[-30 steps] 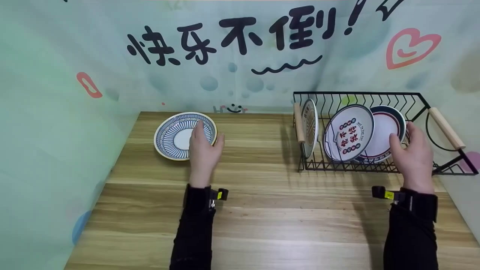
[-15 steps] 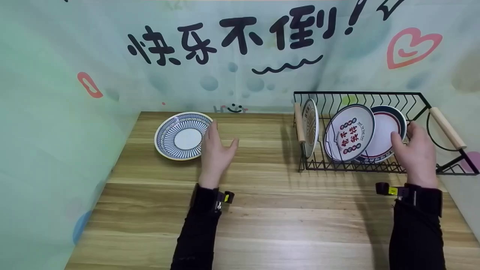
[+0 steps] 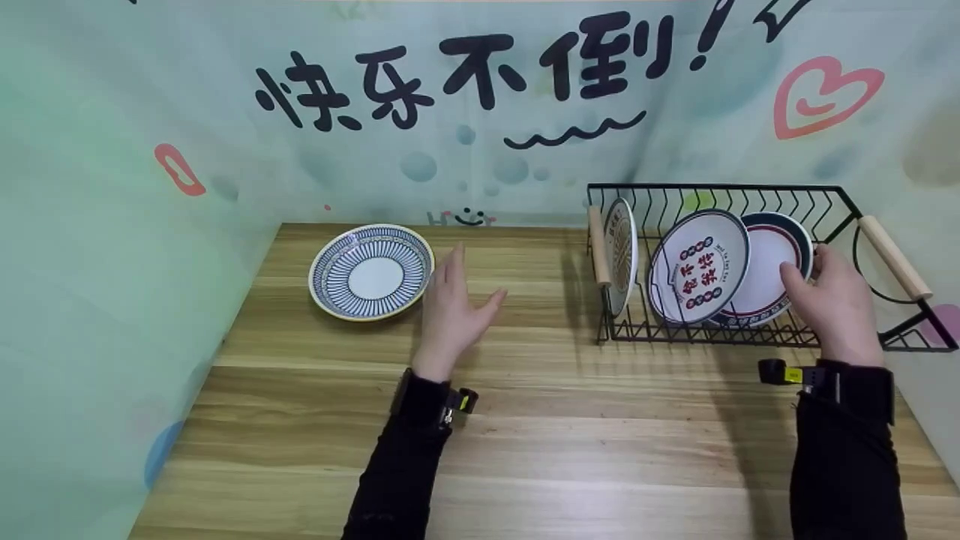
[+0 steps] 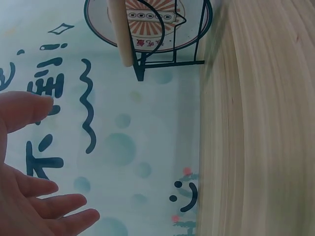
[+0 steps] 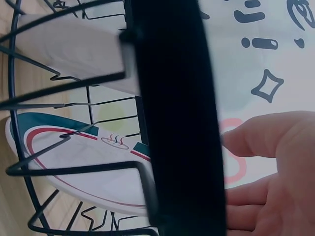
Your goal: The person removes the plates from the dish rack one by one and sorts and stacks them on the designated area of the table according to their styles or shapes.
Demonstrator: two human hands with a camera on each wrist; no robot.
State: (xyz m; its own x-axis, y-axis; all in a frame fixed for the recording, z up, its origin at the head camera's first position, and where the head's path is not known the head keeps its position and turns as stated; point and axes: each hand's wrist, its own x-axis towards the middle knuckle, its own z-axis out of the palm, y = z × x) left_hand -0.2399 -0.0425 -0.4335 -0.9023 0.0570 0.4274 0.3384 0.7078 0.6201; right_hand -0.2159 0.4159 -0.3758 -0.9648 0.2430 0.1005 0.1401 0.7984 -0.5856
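Note:
A shallow bowl [image 3: 375, 277] with blue radiating stripes rests on the wooden table at the left. My left hand [image 3: 454, 311] hovers just right of its rim, thumb spread from the fingers, holding nothing; the left wrist view shows the same spread hand [image 4: 29, 196]. At the right my right hand [image 3: 836, 307] is beside a dark-rimmed plate [image 3: 769, 262] in the black wire rack [image 3: 712, 185]. Its thumb overlaps the plate's right edge in the head view. In the right wrist view, a dark bar hides the right fingertips, and a gap shows between thumb [image 5: 256, 135] and fingers.
The rack also holds a white plate with red characters [image 3: 701, 266] and, at its left end, a plate standing on edge [image 3: 619, 255]. Wooden handles [image 3: 892, 255] are on both rack ends. A printed backdrop [image 3: 480, 165] rises behind the table.
My left hand has moved right, off the bowl and away from its rim. My right hand has shifted slightly right. The bowl and the plates have stayed in place.

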